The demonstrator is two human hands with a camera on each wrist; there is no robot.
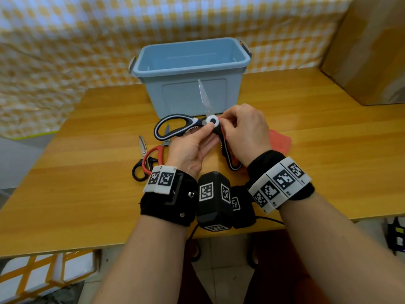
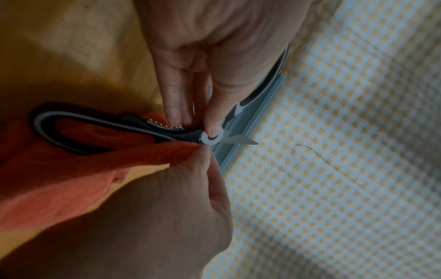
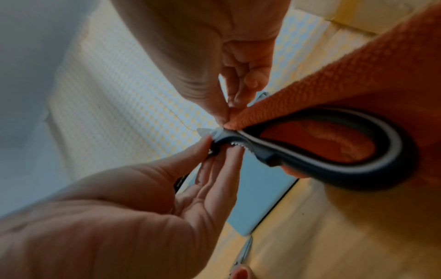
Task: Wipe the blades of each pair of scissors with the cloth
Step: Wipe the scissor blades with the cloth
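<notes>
Large kitchen scissors [image 1: 175,126] with black-and-white handles are held wide open above the table, one blade [image 1: 203,95] pointing up toward the bin. My left hand [image 1: 197,141] pinches them at the white pivot [image 1: 212,120], thumb on top. My right hand [image 1: 243,128] pinches a fold of the orange cloth [image 1: 281,141] right beside the pivot, and the second blade is hidden under it. The left wrist view shows the thumb of my left hand [image 2: 210,79] on the pivot and my right hand [image 2: 190,188] gripping the cloth [image 2: 59,188]. In the right wrist view the cloth [image 3: 358,66] drapes over a handle loop [image 3: 393,154].
Red-handled scissors [image 1: 154,151] and smaller black-handled scissors [image 1: 140,170] lie crossed on the wooden table [image 1: 87,194] left of my hands. An open blue plastic bin [image 1: 188,69] stands just behind. A cardboard box [image 1: 368,51] sits at the back right.
</notes>
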